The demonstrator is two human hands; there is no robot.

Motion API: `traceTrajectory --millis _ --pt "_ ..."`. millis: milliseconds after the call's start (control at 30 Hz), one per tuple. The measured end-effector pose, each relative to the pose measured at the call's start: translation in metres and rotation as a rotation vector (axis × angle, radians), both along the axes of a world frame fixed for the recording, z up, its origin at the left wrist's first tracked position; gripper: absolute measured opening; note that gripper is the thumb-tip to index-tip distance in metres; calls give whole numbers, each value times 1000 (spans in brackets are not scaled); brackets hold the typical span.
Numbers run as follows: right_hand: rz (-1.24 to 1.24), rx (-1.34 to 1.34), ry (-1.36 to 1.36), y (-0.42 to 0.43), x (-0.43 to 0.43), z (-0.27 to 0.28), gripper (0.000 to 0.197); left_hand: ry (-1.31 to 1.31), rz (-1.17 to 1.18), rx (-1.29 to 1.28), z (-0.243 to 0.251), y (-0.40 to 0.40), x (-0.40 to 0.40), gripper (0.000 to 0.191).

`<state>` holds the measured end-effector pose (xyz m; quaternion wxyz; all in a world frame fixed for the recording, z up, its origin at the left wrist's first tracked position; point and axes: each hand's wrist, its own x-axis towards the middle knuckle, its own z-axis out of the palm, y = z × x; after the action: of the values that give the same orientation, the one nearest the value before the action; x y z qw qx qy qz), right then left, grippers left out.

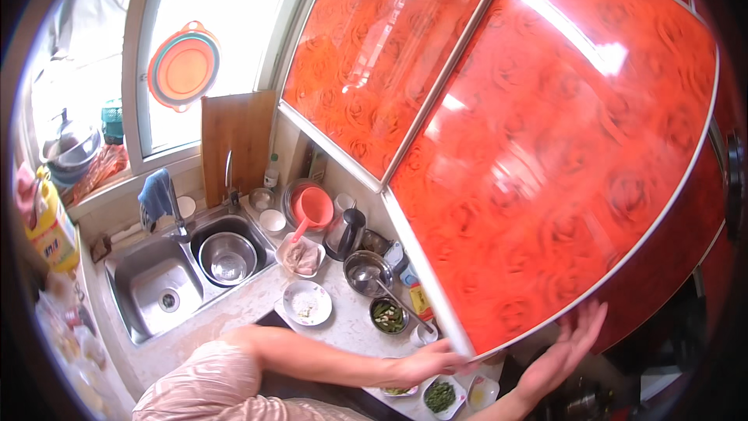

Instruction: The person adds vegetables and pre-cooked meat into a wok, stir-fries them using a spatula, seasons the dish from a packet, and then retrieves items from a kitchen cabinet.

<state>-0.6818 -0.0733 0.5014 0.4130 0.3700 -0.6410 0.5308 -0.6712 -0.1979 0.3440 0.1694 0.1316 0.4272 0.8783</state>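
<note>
My left hand (pixel 431 361) is at the lower corner of a glossy red cabinet door (pixel 543 158) with a rose pattern and pale metal edging; its blurred fingertips overlap the edging. Raised beside the door's lower edge, my right hand (pixel 564 354) has its fingers spread and holds nothing; whether it touches the door I cannot tell. Below the hands sit a dish of chopped greens (pixel 439 396) and a small dish of yellowish liquid (pixel 482 393). Near my left forearm stand a bowl of green vegetable pieces (pixel 388 314) and a white plate with white bits (pixel 307 303).
A double steel sink (pixel 158 292) with a metal bowl (pixel 228 258) lies at the left. Along the wall stand a wooden board (pixel 236 146), an electric kettle (pixel 345 234), a red plastic strainer (pixel 314 207), a bowl of raw meat (pixel 301 258) and a metal pan (pixel 367 272).
</note>
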Motion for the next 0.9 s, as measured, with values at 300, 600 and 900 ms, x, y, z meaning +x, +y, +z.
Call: traceTrajectory --millis 300,600,900 --pt "-1073 427 265 -19 -143 -1 70 -118 1193 195 34 -225 -130 33" --pt "-1111 467 340 -36 -187 -28 75 -372 883 483 67 -313 -115 41" --pt "-1118 498 365 -25 -179 -23 59 295 801 623 -25 -451 79 46"
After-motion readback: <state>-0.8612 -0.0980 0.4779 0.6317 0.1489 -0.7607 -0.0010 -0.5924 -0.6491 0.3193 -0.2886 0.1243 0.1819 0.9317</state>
